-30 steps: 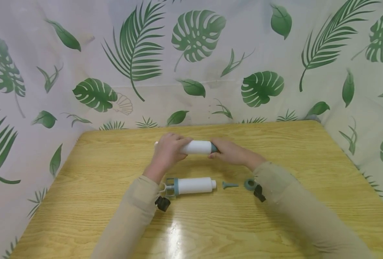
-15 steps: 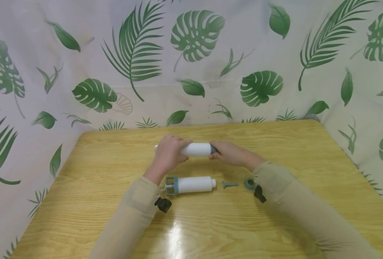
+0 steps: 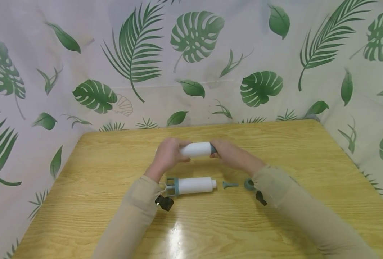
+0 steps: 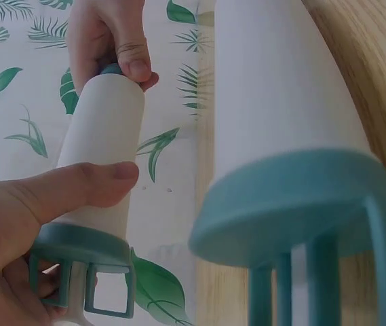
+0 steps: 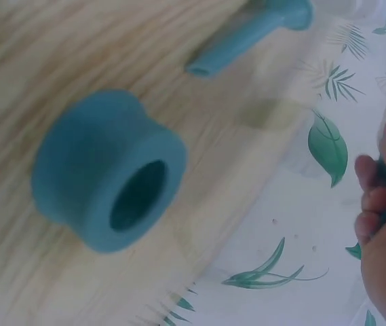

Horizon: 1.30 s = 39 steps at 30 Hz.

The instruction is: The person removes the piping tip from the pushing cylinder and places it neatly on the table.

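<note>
My left hand [image 3: 168, 155] grips a white icing syringe [image 3: 196, 149] by its barrel, above the table. In the left wrist view, the thumb crosses the barrel just beyond the teal framed collar [image 4: 84, 243]. My right hand [image 3: 229, 154] holds the teal end piece [image 3: 213, 149] at the opposite tip, largely covered by its fingers. Nearer me, a second white syringe [image 3: 194, 185] with a teal collar lies on its side. To its right lie a slim teal nozzle [image 3: 230, 184] and a teal ring cap [image 5: 77, 163], the cap close to my right sleeve.
The wood-grain table [image 3: 113, 230] reaches back to a white sheet [image 3: 211, 104] printed with green leaves. Black wrist cameras sit below both cuffs, the left camera [image 3: 164, 203] near the lying syringe's plunger.
Both hands and the held syringe have come slightly nearer over the last second. Both hands keep hold of it; the things lying on the table stay put.
</note>
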{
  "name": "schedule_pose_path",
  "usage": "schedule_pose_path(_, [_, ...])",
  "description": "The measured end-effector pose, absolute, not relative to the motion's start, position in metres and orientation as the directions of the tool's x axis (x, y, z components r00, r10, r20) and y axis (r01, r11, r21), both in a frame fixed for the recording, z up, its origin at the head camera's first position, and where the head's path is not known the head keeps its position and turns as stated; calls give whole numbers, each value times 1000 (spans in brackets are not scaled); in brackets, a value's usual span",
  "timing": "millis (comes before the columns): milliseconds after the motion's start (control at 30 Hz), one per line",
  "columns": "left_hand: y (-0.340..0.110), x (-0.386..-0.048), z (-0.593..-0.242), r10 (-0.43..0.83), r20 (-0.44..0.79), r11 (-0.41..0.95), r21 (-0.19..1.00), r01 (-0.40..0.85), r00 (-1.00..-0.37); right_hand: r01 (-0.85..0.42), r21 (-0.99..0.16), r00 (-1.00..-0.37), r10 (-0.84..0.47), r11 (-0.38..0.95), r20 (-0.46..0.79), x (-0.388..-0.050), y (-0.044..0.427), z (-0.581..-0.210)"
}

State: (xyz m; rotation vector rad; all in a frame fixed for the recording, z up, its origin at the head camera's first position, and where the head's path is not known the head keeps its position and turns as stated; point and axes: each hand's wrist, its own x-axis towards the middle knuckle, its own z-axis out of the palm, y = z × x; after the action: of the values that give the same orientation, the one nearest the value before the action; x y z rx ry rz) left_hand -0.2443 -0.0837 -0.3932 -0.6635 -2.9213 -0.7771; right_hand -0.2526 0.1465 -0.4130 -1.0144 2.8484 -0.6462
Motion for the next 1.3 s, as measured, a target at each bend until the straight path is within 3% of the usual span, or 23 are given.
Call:
schedule_pose_path(100, [-84, -245, -393, 392, 172, 783, 453, 425, -904, -662, -299, -748, -630, 687, 209, -251, 149, -414])
schedule_pose_path(167, [-85, -245, -393, 400, 194, 781, 439, 444, -896, -659, -304, -751, -618, 688, 232, -251, 152, -414])
schedule_pose_path(367, [-90, -245, -397, 416, 247, 777, 403, 483, -875, -422, -666, -850, -523, 615, 56, -252, 161, -408])
schedule_pose_path(467, [-92, -244, -399, 423, 264, 772, 396, 497, -867, -342, -749, -855, -518, 567, -2, -252, 166, -407])
schedule_pose_path(967, [-96, -246, -406, 444, 288, 754, 391, 527, -849, -312, -804, -865, -502, 506, 20, -255, 168, -413])
schedule_pose_path(1300, [-94, -245, -406, 452, 294, 749, 387, 537, -842, -200, -866, -833, -544, 458, -96, -252, 169, -416])
